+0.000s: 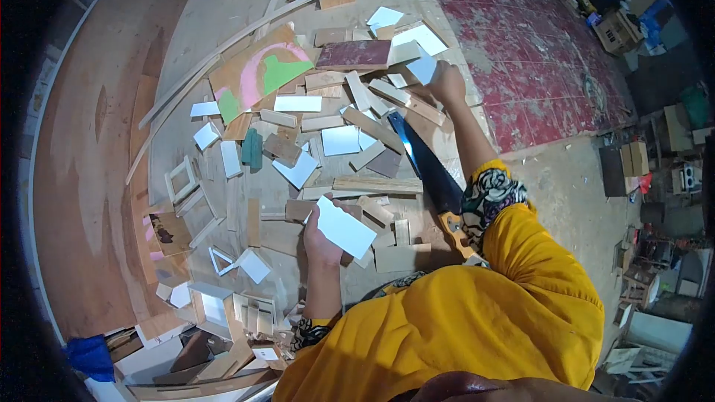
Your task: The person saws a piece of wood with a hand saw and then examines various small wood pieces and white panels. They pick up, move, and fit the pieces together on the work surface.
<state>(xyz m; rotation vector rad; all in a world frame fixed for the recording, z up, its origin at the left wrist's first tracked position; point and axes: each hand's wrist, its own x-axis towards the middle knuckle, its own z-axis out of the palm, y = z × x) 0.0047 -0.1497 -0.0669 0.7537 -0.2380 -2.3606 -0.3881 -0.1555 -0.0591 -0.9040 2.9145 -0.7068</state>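
Observation:
My left hand [322, 242] grips a white rectangular board [345, 228] by its left edge, near the table's front. Farther off at the upper right, my right hand [447, 83] is closed on a smaller white piece [423, 67], close to other white and wooden pieces. A handsaw [428, 160] with a dark blade and an orange handle [452, 227] lies beside my right forearm. Between the hands are scattered wood blocks, a long wood strip [377, 184] and a white piece [340, 141].
A painted pink and green board [261, 74] and a dark red board [354, 54] lie at the back. Long thin strips curve along the left. Small frames [181, 179] and offcuts sit at the left front. A red sheet [521, 52] is at the right.

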